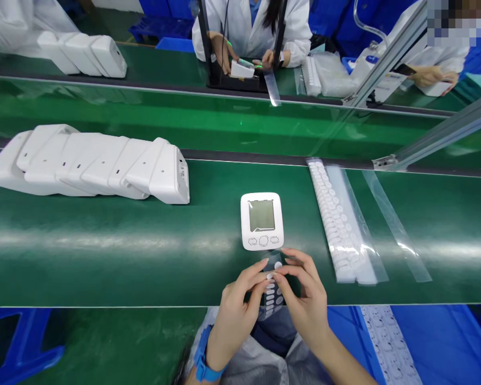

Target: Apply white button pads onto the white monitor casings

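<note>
No readable text, brand or number shows anywhere. The monitor [262, 221] has a blank screen. Its button marks are too small to read.

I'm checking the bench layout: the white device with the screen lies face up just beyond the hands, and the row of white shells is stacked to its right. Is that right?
Not quite. In the head view the row of white shells lies to the left of the white device, not the right. The device does lie face up just beyond the left hand and right hand, which hold a strip of small white dots.

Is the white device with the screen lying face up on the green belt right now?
Yes, the white device lies flat on the green belt with its grey screen and three buttons facing up, just beyond both hands.
</note>
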`<state>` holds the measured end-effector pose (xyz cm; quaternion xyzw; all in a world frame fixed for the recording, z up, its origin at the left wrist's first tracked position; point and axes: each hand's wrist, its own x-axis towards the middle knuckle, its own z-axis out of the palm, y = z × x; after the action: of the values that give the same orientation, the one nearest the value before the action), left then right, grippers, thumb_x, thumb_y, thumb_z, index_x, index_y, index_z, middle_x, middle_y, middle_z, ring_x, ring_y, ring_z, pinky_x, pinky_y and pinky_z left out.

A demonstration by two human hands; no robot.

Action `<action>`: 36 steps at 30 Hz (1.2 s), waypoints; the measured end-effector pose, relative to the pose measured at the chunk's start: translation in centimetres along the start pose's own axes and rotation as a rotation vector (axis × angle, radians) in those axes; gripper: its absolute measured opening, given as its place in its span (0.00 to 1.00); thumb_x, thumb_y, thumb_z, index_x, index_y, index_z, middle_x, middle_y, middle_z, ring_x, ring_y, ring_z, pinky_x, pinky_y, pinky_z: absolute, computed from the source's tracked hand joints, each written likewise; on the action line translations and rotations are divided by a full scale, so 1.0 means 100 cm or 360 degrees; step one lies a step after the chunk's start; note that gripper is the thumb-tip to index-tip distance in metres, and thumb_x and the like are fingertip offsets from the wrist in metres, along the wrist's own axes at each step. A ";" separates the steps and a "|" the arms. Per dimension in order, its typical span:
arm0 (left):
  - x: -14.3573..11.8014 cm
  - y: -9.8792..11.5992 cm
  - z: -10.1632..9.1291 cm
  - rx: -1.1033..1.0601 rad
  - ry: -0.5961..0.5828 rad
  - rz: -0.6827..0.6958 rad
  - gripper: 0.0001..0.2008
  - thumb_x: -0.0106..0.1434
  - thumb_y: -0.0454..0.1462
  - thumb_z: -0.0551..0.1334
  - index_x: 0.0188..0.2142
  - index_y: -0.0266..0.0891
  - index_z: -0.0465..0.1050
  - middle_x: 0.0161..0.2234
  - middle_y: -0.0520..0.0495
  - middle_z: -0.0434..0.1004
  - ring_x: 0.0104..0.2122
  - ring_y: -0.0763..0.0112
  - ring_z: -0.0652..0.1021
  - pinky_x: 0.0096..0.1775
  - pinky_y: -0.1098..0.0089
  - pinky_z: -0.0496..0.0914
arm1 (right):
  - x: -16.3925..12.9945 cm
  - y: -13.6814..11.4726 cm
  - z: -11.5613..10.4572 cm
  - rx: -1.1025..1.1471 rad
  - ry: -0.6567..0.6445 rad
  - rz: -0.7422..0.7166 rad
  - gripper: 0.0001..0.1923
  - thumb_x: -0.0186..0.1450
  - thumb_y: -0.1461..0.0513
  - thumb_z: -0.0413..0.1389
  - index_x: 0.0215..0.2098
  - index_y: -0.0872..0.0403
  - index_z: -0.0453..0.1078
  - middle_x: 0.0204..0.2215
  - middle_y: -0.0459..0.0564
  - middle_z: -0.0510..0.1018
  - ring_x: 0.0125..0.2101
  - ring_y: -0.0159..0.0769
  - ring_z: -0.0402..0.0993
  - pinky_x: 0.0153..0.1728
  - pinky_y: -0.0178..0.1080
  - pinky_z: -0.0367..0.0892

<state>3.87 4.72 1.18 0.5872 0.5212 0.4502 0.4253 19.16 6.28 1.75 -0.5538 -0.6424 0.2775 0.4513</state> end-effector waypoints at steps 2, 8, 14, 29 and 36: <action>0.000 0.000 0.002 0.0130 0.0051 0.0098 0.19 0.68 0.30 0.59 0.56 0.49 0.69 0.47 0.53 0.84 0.42 0.75 0.84 0.46 0.79 0.77 | -0.001 0.000 0.002 0.0072 0.0021 0.0077 0.05 0.66 0.66 0.59 0.37 0.48 0.75 0.50 0.52 0.74 0.51 0.40 0.74 0.49 0.44 0.72; 0.004 0.000 0.007 0.0215 0.0106 0.0226 0.19 0.68 0.29 0.58 0.56 0.46 0.70 0.48 0.51 0.84 0.42 0.73 0.84 0.46 0.78 0.77 | 0.000 0.000 0.004 0.0180 0.0055 0.0190 0.05 0.66 0.65 0.60 0.36 0.48 0.77 0.49 0.51 0.75 0.51 0.41 0.74 0.49 0.44 0.73; 0.005 0.002 0.007 0.0191 0.0058 0.0157 0.18 0.69 0.29 0.58 0.55 0.46 0.71 0.48 0.51 0.84 0.42 0.71 0.84 0.47 0.75 0.78 | 0.004 -0.002 0.001 0.0167 0.0023 0.0272 0.04 0.65 0.64 0.61 0.33 0.49 0.77 0.47 0.52 0.76 0.51 0.43 0.75 0.50 0.46 0.72; 0.006 0.001 0.006 0.0208 0.0067 0.0113 0.17 0.69 0.30 0.58 0.54 0.44 0.73 0.49 0.48 0.83 0.45 0.69 0.83 0.48 0.72 0.78 | 0.003 -0.001 0.005 0.0162 0.0032 0.0248 0.04 0.67 0.64 0.59 0.34 0.49 0.75 0.47 0.52 0.74 0.52 0.42 0.73 0.51 0.46 0.70; 0.005 0.002 0.007 0.0211 0.0079 0.0059 0.15 0.69 0.32 0.57 0.53 0.43 0.73 0.49 0.46 0.83 0.46 0.66 0.84 0.47 0.71 0.78 | 0.003 -0.001 0.007 0.0209 0.0028 0.0313 0.03 0.67 0.63 0.58 0.34 0.50 0.74 0.48 0.54 0.73 0.53 0.44 0.72 0.52 0.48 0.70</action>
<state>4.64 5.16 1.27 0.6124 0.5492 0.4369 0.3641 18.50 6.67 1.59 -0.5858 -0.5615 0.3571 0.4627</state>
